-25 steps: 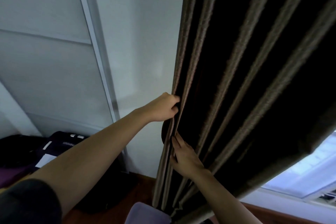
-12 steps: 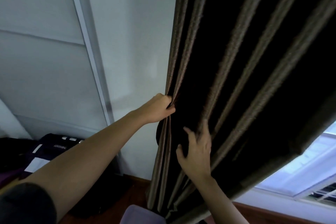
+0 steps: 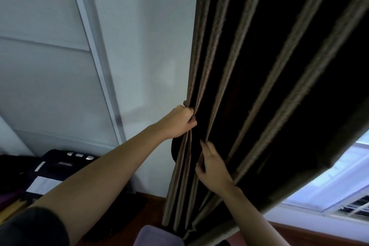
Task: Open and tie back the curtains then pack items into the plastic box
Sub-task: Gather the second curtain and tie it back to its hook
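A dark brown curtain (image 3: 259, 66) with lighter pleat ridges hangs bunched against the white wall, filling the right half of the head view. My left hand (image 3: 178, 123) is shut on the curtain's leftmost pleats at its edge. Lower down, my right hand (image 3: 212, 168) pinches the neighbouring pleat, its fingers curled round the fold. A pale purple corner of what may be the plastic box (image 3: 157, 235) shows at the bottom, under the curtain's hem.
A bright window (image 3: 339, 181) shows at the lower right where the curtain is pulled aside. White sliding wardrobe panels (image 3: 50, 66) stand on the left, with dark bags and a dark box (image 3: 60, 168) on the floor below them. The floor is reddish wood.
My right hand has dropped from an open-fingered reach on the curtain and closed on a pleat below my left hand. The left hand keeps its grip.
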